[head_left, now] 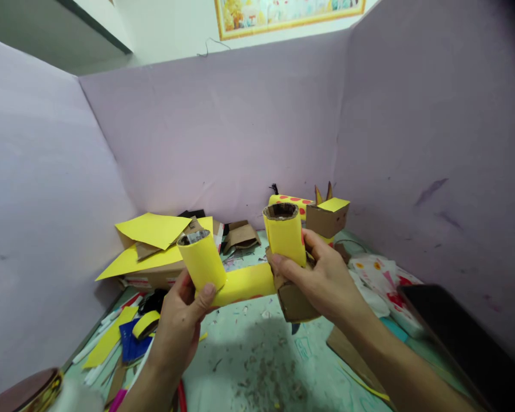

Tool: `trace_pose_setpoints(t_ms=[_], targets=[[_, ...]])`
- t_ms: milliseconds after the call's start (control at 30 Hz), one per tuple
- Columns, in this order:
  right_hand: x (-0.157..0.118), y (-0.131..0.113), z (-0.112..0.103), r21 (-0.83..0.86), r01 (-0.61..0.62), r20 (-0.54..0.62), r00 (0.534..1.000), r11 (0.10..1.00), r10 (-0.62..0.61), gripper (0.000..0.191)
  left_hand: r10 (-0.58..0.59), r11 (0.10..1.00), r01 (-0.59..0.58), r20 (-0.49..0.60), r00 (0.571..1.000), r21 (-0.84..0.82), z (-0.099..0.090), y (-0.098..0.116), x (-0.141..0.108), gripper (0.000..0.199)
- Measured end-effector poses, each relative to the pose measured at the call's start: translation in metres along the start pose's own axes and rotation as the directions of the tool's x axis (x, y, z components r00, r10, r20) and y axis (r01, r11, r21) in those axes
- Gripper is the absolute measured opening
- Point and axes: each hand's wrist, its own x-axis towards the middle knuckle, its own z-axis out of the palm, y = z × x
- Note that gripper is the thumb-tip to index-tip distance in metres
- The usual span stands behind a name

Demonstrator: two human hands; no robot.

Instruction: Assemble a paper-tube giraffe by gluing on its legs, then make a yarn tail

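Note:
A cardboard-tube animal figure (249, 281), wrapped in yellow paper with some red spots, is held upside down above the table. Two short tubes with open tops stand up from its long body, and a brown cardboard box piece is at the right end. My left hand (183, 315) is closed around the left end, its thumb at the base of the left tube (202, 262). At the other end, my right hand (321, 273) grips the right tube (284, 234) between thumb and fingers, by the brown box piece (298, 300). My right fingertips are partly hidden behind that tube.
Behind stands another spotted figure with a cardboard head (326, 220). Yellow sheets (154, 234) lie on cardboard at left, near a yellow tape roll (146, 325) and markers. A dark phone-like slab (459, 343) juts in at right, beside plastic bags (375, 272). Lilac panels enclose the green table (236, 349).

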Motion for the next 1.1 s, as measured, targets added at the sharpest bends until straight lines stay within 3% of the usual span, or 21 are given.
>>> trace_pose_setpoints(t_ms=[200, 600, 733, 933, 1100], targets=[[-0.005, -0.002, 0.004, 0.049, 0.050, -0.033, 0.998, 0.998, -0.049, 0.029, 0.071, 0.997, -0.071, -0.025, 0.997, 0.010, -0.006, -0.006, 0.005, 0.045], [-0.013, -0.003, 0.006, 0.041, 0.024, -0.079, 0.997, 0.999, -0.021, 0.038, 0.165, 0.986, -0.160, -0.112, 0.980, 0.051, -0.002, -0.011, 0.001, 0.038], [-0.011, 0.001, 0.005, 0.054, 0.032, -0.053, 0.998, 0.998, -0.029, 0.038, 0.142, 0.986, -0.139, -0.019, 0.990, 0.093, -0.005, -0.010, 0.000, 0.041], [-0.007, 0.005, 0.002, 0.046, -0.001, -0.043, 0.999, 0.999, 0.002, 0.040, 0.173, 0.985, -0.173, 0.073, 0.982, -0.007, -0.006, 0.006, 0.000, 0.063], [-0.012, 0.005, 0.007, 0.045, 0.027, 0.045, 0.999, 0.999, -0.029, 0.039, 0.198, 0.980, -0.197, 0.047, 0.979, -0.032, -0.012, 0.019, -0.001, 0.078]])
